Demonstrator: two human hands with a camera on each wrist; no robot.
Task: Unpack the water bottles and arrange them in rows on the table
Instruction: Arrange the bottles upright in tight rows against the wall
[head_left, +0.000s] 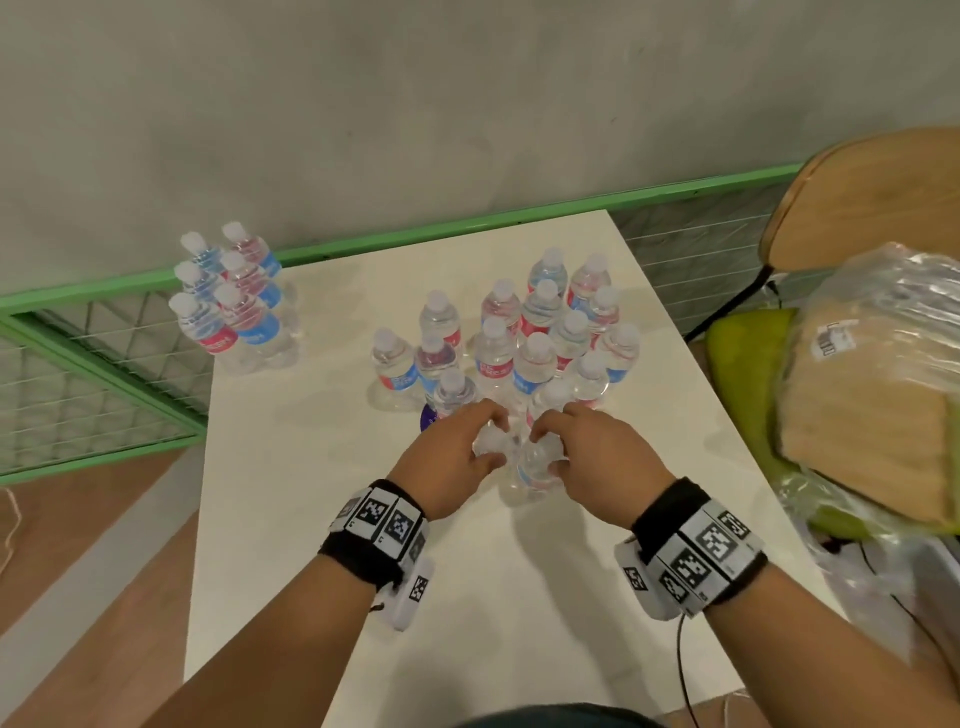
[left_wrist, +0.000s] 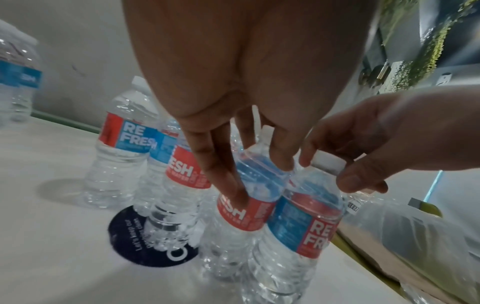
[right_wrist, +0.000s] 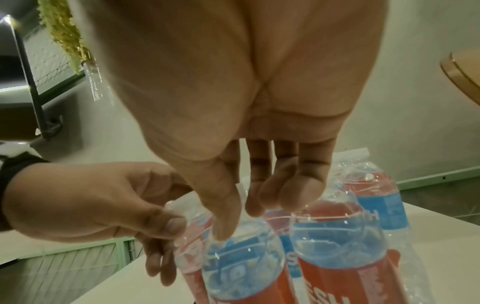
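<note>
Two clear water bottles with red and blue labels stand side by side at the near end of a cluster of several bottles on the white table. My left hand grips the top of the left bottle, fingers curled around its neck. My right hand pinches the white cap of the right bottle. In the right wrist view my right hand reaches down over its bottle, and my left hand pinches a cap beside it. Both bottles stand on the table.
Another group of several bottles stands at the table's far left corner. A dark round sticker lies under one bottle. To the right, a chair carries crumpled plastic wrap over cardboard. A green wire fence runs behind and left.
</note>
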